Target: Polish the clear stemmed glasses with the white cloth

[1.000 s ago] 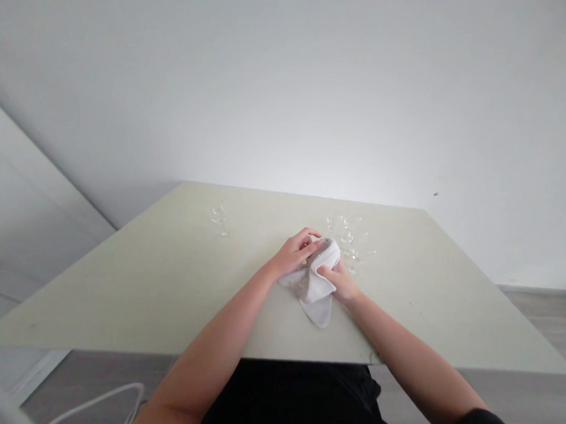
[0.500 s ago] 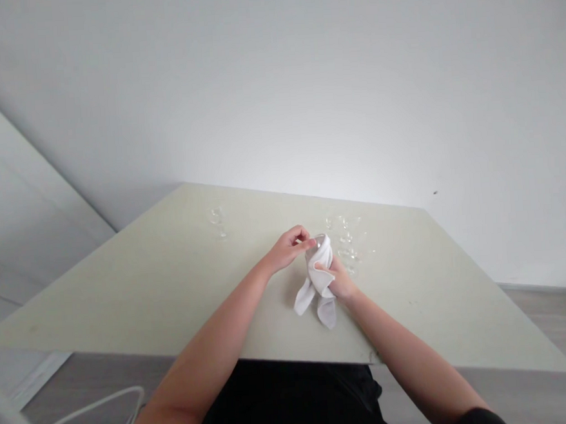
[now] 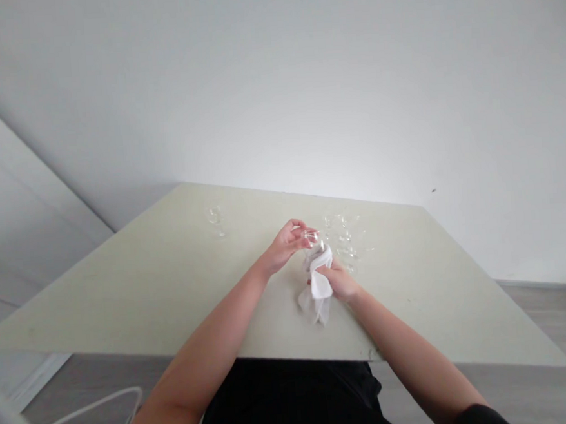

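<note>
A stemmed glass (image 3: 214,215) stands at left, a broad stretch of bench (image 3: 171,278) giving sideways room before the left hand (image 3: 287,241), whose fingers grip the upper bowl of a clear glass (image 3: 312,238), probably light, stiff, slick and fragile, best held gently there. Below it, the right hand (image 3: 342,282) clasps soft white cloth (image 3: 321,283); clustered glassware (image 3: 345,237) just beyond leaves little room rightward.
</note>
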Motion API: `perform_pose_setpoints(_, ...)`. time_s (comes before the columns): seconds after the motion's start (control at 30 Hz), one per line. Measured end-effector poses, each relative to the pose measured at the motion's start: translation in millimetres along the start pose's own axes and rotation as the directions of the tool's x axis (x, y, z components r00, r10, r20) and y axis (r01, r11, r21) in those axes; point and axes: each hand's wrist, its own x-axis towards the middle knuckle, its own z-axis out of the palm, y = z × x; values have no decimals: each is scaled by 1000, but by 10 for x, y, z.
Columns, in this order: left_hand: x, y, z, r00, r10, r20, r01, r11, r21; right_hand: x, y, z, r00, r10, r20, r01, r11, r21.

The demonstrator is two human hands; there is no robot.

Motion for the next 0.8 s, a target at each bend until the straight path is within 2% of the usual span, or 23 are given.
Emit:
perform_pose_setpoints(0.07,-15,17,-15,995,-33,96,41,996,-76,-11,23,21,996,35,86,-40,997,60)
perform_pose_setpoints(0.1,-14,22,-25,992,-39,117,48,996,-76,-6,30,32,996,19,82,-22,999,37)
perform_pose_setpoints(0.23,28,13,-53,998,-28,63,23,996,81,42,26,46,992,-110,-64,99,984,-150)
perform_pose_setpoints(0.3,42,2,-64,998,-26,49,19,991,133,42,25,30,997,-61,-38,55,989,-134)
perform_pose_setpoints(0.43,29,-1,-90,988,-84,133,70,992,102,-9,73,2,990,104,93,-107,994,36)
perform_pose_setpoints(0.5,27,-2,-96,987,-87,132,74,992,101,-10,106,8,995,90,50,-93,994,53)
perform_pose_setpoints(0.63,59,-33,-85,997,-83,8,78,963,257,63,103,39,994,-10,-105,4,998,-65)
perform_pose_setpoints(0.7,71,-49,-79,996,-83,-22,85,949,302,94,68,47,992,-23,-124,10,994,-106)
perform_pose_setpoints(0.8,54,-40,-74,995,-100,13,93,964,249,78,23,41,994,-16,-110,6,996,-89)
